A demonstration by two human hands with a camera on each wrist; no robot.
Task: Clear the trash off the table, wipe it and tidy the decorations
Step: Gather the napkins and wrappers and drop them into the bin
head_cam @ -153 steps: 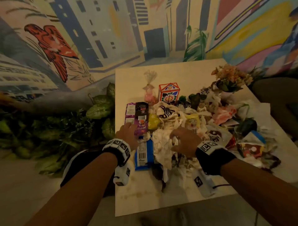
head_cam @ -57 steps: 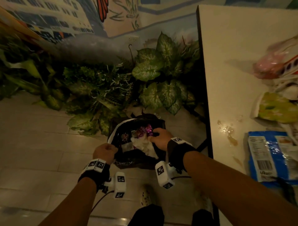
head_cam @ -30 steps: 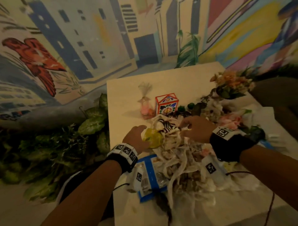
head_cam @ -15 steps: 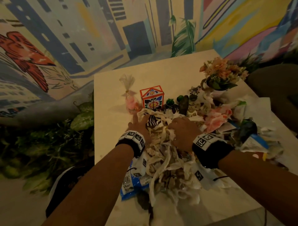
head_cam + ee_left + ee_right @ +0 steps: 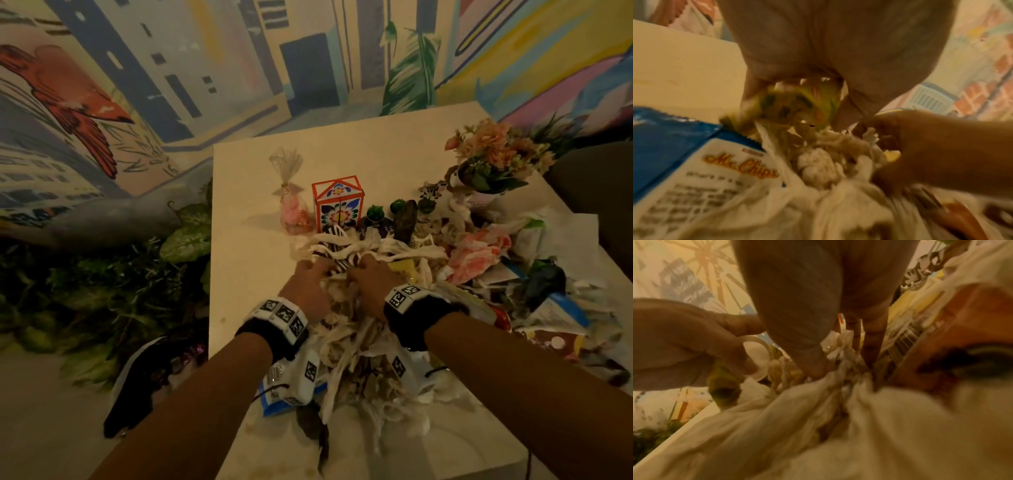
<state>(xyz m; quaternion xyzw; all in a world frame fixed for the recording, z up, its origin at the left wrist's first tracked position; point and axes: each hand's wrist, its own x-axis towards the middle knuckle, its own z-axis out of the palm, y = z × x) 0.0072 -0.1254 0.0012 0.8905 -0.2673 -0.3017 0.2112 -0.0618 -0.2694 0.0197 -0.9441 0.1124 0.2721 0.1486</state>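
Observation:
A heap of white shredded paper strips [image 5: 356,346] and wrappers covers the near middle of the cream table [image 5: 260,192]. Both hands are dug into it side by side. My left hand [image 5: 306,274] grips a crumpled yellow-green wrapper [image 5: 797,104] along with some strips. Fingers of my right hand [image 5: 366,274] are curled round a bunch of strips [image 5: 840,344]. A blue chips bag [image 5: 274,404] lies under my left wrist. An orange floral box [image 5: 337,204], a pink sweet bag [image 5: 291,209], small cacti [image 5: 375,214] and a flower pot [image 5: 493,161] stand behind the heap.
More trash lies to the right: a pink tissue [image 5: 479,250], white papers [image 5: 575,246], blue and red packets [image 5: 561,315]. A black trash bag [image 5: 144,383] sits open on the floor left of the table, beside green plants [image 5: 113,284]. A painted wall rises behind.
Over the last second both hands moved in from either side and closed together in the paper heap, the left taking up the yellow-green wrapper. The head has tilted slightly.

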